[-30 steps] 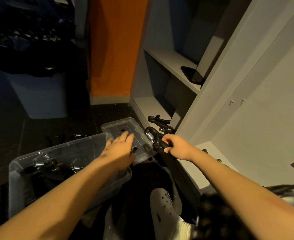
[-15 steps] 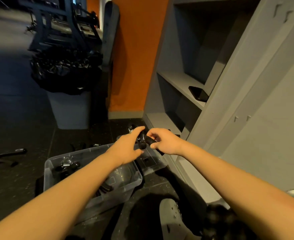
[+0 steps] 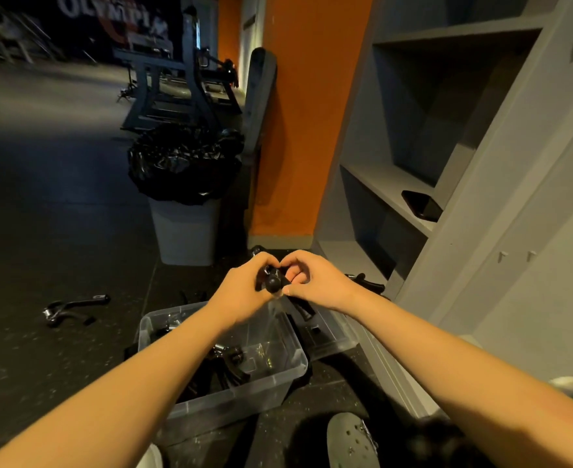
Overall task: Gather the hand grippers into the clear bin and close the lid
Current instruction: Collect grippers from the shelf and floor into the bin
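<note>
Black hand gripper [image 3: 273,282] sits at the centre of the frame, above the far edge of the clear bin [image 3: 238,407], and we hold it in both hands: our left hand [image 3: 243,289] curls its fingers round one side, our right hand [image 3: 315,282] round the other. Below, the bin holds more grippers [image 3: 227,361], with its lid [image 3: 332,336] off, lying just to its right. 1 loose gripper [image 3: 72,307] lies on the floor at the left, and 1 stray gripper [image 3: 368,282] lies by the foot of the shelf [image 3: 383,187] on the right

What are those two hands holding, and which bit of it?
A black hand gripper. The left hand and right hand both curl round its handles; one rounded handle end shows between them.
</note>
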